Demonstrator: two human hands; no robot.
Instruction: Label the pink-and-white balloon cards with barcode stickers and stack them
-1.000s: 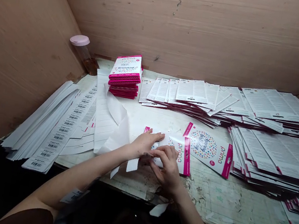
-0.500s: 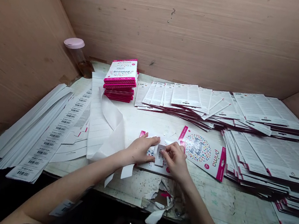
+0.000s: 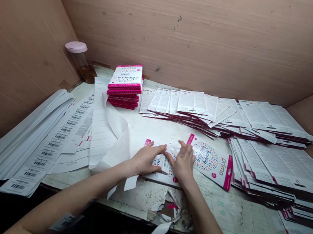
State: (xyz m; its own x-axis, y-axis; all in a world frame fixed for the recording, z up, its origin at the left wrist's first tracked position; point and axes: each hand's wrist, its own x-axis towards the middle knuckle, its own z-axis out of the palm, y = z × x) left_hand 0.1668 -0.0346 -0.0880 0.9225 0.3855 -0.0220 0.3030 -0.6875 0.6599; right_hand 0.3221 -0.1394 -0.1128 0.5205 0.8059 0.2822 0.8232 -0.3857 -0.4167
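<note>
My left hand (image 3: 145,158) lies flat on a white card with magenta edges (image 3: 158,177), near its left end. My right hand (image 3: 183,162) rests on the same card with spread fingers, pressing beside a small barcode label (image 3: 165,164) that lies between my hands. Most of the card is hidden under my hands. Right of my right hand, a printed "prima" card with a coloured dot circle and "happy birthday" lettering (image 3: 212,159) lies partly under my fingertips. Left of my left wrist lies a crumpled sheet of white label backing (image 3: 115,150).
A stack of magenta-edged birthday cards (image 3: 125,85) stands at the back. Long barcode label strips (image 3: 50,147) lie at the left, and piles of white instruction-printed cards (image 3: 274,163) cover the right. The worn table top (image 3: 144,196) has peeling patches and scraps. A pink-lidded jar (image 3: 80,61) stands in the back corner.
My right hand has let go of the barcode label and now presses flat beside it on the card. The view has tilted slightly, shifting the table lower in the picture.
</note>
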